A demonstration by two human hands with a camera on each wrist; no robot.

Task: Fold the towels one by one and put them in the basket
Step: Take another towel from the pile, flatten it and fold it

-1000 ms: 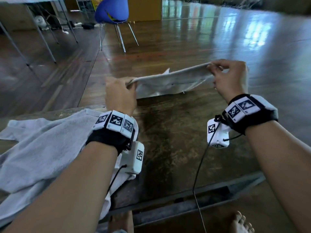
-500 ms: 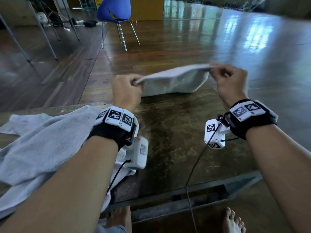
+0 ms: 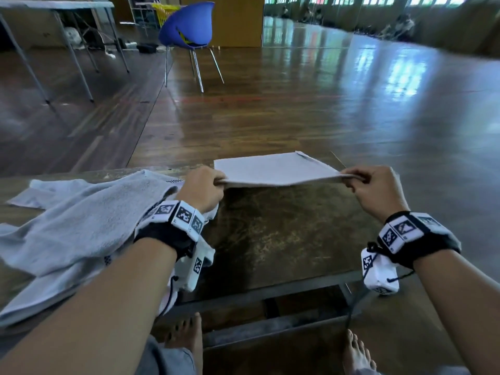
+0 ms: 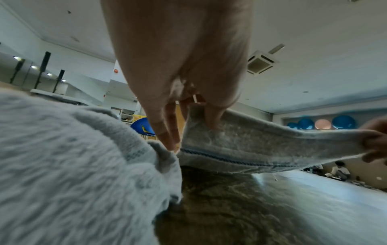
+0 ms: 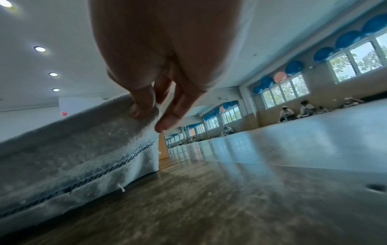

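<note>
A small pale grey towel (image 3: 273,169) is stretched flat between my hands just above the far part of the dark table (image 3: 276,239). My left hand (image 3: 203,185) pinches its near left corner and my right hand (image 3: 370,185) pinches its near right corner. In the left wrist view my left hand's fingers (image 4: 211,119) grip the towel (image 4: 261,145), whose blue-stitched hem hangs down. The right wrist view shows my right hand's fingers (image 5: 144,106) pinching the towel (image 5: 73,152) at its edge. No basket is in view.
A heap of unfolded light grey towels (image 3: 75,228) lies on the table's left side, under my left forearm. Beyond the table stands a blue chair (image 3: 189,25) on the wooden floor. Folding-table legs (image 3: 73,55) are at far left. Bare feet (image 3: 186,334) show below the table.
Both hands have come down and toward me with the towel, which now lies nearly flat and low over the table instead of hanging from raised hands.
</note>
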